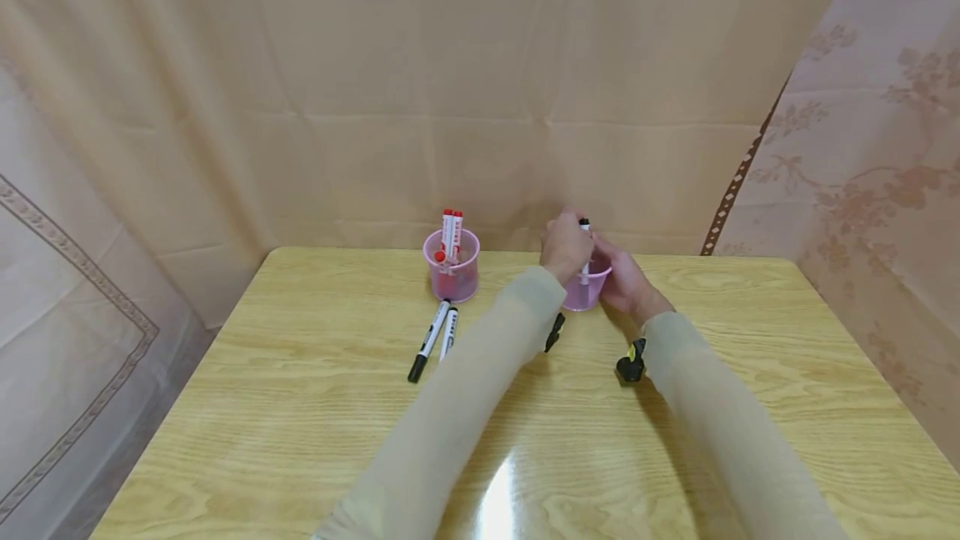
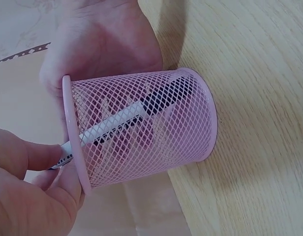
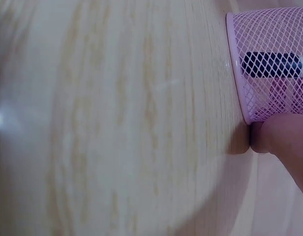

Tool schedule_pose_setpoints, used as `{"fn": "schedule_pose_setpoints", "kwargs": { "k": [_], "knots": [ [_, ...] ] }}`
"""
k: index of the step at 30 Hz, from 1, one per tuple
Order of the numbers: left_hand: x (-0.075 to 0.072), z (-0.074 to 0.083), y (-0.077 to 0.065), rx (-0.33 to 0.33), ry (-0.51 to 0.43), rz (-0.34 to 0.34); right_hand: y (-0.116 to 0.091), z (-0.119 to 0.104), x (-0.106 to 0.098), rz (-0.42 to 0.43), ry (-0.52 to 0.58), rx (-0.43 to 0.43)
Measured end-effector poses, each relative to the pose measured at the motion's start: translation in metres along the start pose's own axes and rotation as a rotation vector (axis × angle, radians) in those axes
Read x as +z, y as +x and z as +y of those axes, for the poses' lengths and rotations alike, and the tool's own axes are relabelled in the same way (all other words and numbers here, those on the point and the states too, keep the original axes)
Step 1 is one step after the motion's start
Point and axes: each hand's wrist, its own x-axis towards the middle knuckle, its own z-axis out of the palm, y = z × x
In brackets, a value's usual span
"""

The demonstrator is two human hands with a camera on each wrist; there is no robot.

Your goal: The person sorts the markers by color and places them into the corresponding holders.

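A white marker with a black cap (image 2: pixel 117 119) stands inside a pink mesh pen cup (image 1: pixel 583 298), its capped end down toward the base. My left hand (image 1: pixel 567 247) pinches the marker's upper end just above the rim; its thumb and fingers show at the lower left of the left wrist view. From the right, my right hand (image 1: pixel 628 283) holds the cup, with its fingers (image 2: pixel 127 142) seen through the mesh on the far side. In the right wrist view a fingertip (image 3: pixel 277 132) of that hand lies against the cup near its base.
To the left stands a second pink mesh cup (image 1: pixel 454 286) with several red-capped markers (image 1: pixel 452 232). Before it lie two white markers with dark caps, one (image 1: pixel 431 340) slanting and another (image 1: pixel 449 330) partly behind my left sleeve. Curtains (image 1: pixel 487 107) hang behind the wooden table (image 1: pixel 315 373).
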Motion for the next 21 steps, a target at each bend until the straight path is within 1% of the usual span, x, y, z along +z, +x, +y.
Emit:
{"fn": "schedule_pose_setpoints", "kwargs": {
  "k": [4, 12, 18, 21],
  "knots": [
    [-0.002, -0.002, 0.001, 0.019, -0.013, 0.005, 0.0, 0.0, 0.001, 0.001, 0.003, -0.001],
    [-0.003, -0.003, 0.001, 0.038, -0.024, 0.016, -0.002, -0.002, 0.003, 0.037, 0.013, 0.015],
    [-0.005, -0.004, 0.001, 0.044, -0.024, 0.009, -0.002, -0.002, 0.003, 0.022, 0.008, 0.014],
    [-0.011, -0.005, 0.002, 0.068, -0.019, 0.001, -0.001, -0.003, 0.003, 0.007, 0.008, 0.006]
  ]
}}
